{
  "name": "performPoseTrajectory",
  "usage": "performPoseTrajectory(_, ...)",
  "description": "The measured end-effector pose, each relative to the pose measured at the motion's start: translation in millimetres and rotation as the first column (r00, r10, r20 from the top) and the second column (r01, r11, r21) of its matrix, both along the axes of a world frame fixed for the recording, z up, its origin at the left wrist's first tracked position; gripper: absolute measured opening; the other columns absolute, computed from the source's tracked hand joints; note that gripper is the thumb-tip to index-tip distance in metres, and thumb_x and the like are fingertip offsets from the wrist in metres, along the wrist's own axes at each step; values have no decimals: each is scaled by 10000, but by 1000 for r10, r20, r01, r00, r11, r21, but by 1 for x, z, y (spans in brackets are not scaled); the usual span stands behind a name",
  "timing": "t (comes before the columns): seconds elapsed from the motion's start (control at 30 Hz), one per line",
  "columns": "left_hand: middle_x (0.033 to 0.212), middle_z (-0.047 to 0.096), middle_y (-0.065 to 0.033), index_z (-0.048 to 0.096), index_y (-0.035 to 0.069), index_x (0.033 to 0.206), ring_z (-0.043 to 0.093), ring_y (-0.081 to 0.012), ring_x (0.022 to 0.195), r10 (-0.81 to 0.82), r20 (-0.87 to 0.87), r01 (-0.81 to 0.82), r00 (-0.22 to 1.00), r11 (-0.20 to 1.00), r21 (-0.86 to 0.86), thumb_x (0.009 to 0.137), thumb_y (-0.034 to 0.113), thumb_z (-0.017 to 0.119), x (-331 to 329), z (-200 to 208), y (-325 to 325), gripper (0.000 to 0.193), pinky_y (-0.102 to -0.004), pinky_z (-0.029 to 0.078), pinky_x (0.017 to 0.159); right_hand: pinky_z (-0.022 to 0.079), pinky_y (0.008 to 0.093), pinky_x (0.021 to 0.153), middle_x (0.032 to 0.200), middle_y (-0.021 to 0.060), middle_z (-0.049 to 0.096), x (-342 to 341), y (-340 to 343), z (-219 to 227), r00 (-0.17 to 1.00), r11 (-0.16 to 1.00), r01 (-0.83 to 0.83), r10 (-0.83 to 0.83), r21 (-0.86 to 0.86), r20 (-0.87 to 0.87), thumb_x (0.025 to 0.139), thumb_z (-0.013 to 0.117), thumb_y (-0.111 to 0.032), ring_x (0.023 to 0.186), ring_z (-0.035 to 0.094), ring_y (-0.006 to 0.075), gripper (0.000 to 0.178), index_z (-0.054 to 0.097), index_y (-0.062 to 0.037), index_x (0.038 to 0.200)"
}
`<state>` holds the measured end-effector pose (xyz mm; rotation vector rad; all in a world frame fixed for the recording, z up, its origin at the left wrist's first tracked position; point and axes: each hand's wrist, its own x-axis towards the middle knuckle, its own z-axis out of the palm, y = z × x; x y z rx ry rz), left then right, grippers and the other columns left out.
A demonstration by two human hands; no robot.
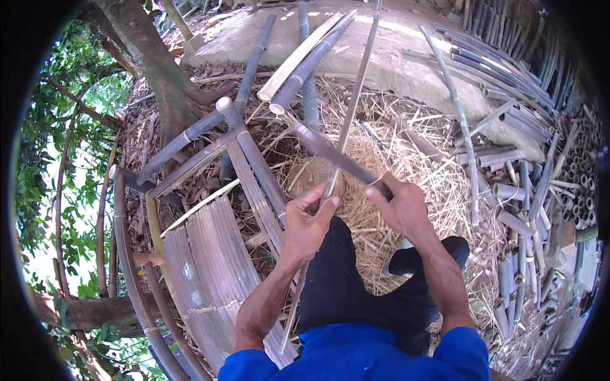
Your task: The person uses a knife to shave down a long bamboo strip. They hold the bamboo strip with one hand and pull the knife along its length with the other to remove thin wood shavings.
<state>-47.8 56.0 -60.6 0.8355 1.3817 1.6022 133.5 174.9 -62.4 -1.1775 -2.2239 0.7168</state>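
Fingers of left hand (307,223) pinching one bamboo strip (351,105), right hand (400,206) gripping one blade (333,155)

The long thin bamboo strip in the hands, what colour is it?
Pale grey-tan long thin bamboo strip, seen in the head view.

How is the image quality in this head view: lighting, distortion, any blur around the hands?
Head view: harsh sun bleaches the concrete slab and sky at left; fisheye bends the bamboo poles near the black rim; left hand, right hand and bamboo strip stay fairly sharp.
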Motion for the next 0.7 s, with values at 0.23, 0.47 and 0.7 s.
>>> performPoseTrajectory(0.23, 686, 520, 99, 681, -3, 1244, 388, 6, 542, -46, 46, 48, 998, 997, -57, 994, 69, 633, 20, -15, 3, 265, -203, 265, 479, 535, 496, 603, 575, 175, 619, 18, 7, -9, 977, 977, -177, 160, 118, 144, 870, 668, -638, 606, 677, 399, 593, 655, -46, 833)
performPoseTrajectory(0.47, 643, 496, 107, 666, 24, 1271, 363, 15, 491, -107, -31, 100, 994, 980, -171, 999, 99, 647, 19, -23, -19, 282, -206, 223, 441, 506, 474, 555, 541, 149, 585, 23, -5, -17, 950, 961, -255, 229, 107, 211, 917, 625, -606, 553, 644, 371, 586, 662, -29, 823)
performPoseTrajectory(0.7, 674, 481, 108, 692, 41, 1246, 391, 12, 562, -119, 69, 135, 990, 943, -303, 997, 84, 641, 10, -17, -47, 258, -201, 262, 488, 544, 484, 599, 601, 164, 638, 18, 29, -13, 953, 983, -170, 147, 65, 267, 913, 568, -691, 595, 675, 377, 635, 676, -72, 822)
